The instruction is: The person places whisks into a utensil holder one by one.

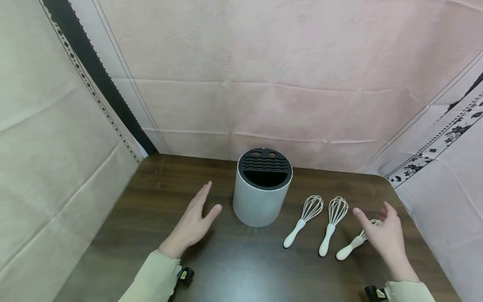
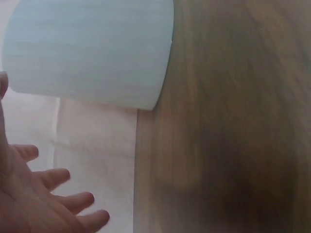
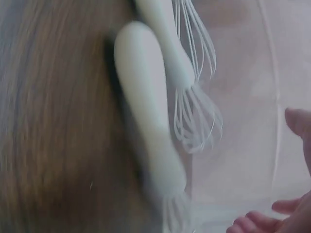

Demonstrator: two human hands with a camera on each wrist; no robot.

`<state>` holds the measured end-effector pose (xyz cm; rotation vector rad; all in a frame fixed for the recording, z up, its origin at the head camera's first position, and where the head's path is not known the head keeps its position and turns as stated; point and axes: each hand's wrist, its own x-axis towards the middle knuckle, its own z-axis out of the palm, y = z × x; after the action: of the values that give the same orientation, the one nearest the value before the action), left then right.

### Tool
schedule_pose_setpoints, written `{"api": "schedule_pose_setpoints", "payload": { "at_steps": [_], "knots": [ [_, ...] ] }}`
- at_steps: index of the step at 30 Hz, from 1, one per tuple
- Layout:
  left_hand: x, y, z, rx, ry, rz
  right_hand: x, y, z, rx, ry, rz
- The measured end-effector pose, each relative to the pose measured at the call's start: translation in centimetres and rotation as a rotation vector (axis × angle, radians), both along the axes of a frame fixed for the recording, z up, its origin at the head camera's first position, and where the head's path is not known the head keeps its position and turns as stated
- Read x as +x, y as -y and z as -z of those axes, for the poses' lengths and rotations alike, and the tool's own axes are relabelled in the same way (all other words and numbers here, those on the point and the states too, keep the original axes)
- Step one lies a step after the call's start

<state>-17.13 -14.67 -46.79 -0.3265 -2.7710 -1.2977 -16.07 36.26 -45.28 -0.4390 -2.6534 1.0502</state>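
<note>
Three pale cream whisks lie on the table right of the utensil holder: the left whisk [image 1: 304,221], the middle whisk [image 1: 333,226] and the right whisk [image 1: 353,246]. My right hand [image 1: 385,235] hovers over the right whisk's wire end, hiding part of it; its fingers are spread and hold nothing. In the right wrist view, the nearest whisk handle [image 3: 143,92] stands apart from the fingertips [image 3: 296,121]. Left of the white cylindrical utensil holder [image 1: 258,205], my left hand [image 1: 191,224] is held with straight fingers, thumb apart, touching nothing. The holder has a dark slotted lid.
The brown wooden table [image 1: 241,268] meets a pale cloth backdrop [image 1: 264,84] at its far edge. Cloth sides [image 1: 56,167] rise at left and right. The holder stands near the back edge, its lid having a large front opening [image 1: 265,178].
</note>
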Motion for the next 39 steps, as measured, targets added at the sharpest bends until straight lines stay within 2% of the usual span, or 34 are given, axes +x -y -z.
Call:
{"api": "schedule_pose_setpoints", "payload": {
  "at_steps": [2,5,9,16,22,25,31,39],
  "knots": [
    [-0.4,-0.8,-0.3,0.035,-0.023,0.015,0.2,-1.0,0.2,-0.006,0.055,0.047],
    [-1.0,-1.9,-0.7,0.098,-0.053,0.045,0.4,-2.0,0.4,-0.067,0.14,0.102],
    [-1.6,-3.4,-1.6,0.179,-0.081,0.074,0.5,-2.8,0.8,-0.153,0.236,0.133],
    [-2.4,-5.5,-3.2,0.265,-0.119,0.1,0.4,-3.4,1.6,-0.192,0.374,0.058],
    [-2.9,-6.8,-3.7,0.28,-0.129,0.109,0.5,-3.4,2.0,-0.18,0.462,-0.029],
    [-3.1,-7.1,-3.8,0.28,-0.132,0.111,0.6,-3.4,2.4,-0.179,0.477,-0.068],
    [-3.5,-7.3,-4.1,0.296,-0.133,0.101,0.8,-3.2,2.9,-0.221,0.412,-0.106],
    [-3.8,-7.8,-4.3,0.253,-0.178,0.062,0.8,-3.1,3.6,-0.177,0.379,-0.091]
  ]
}}
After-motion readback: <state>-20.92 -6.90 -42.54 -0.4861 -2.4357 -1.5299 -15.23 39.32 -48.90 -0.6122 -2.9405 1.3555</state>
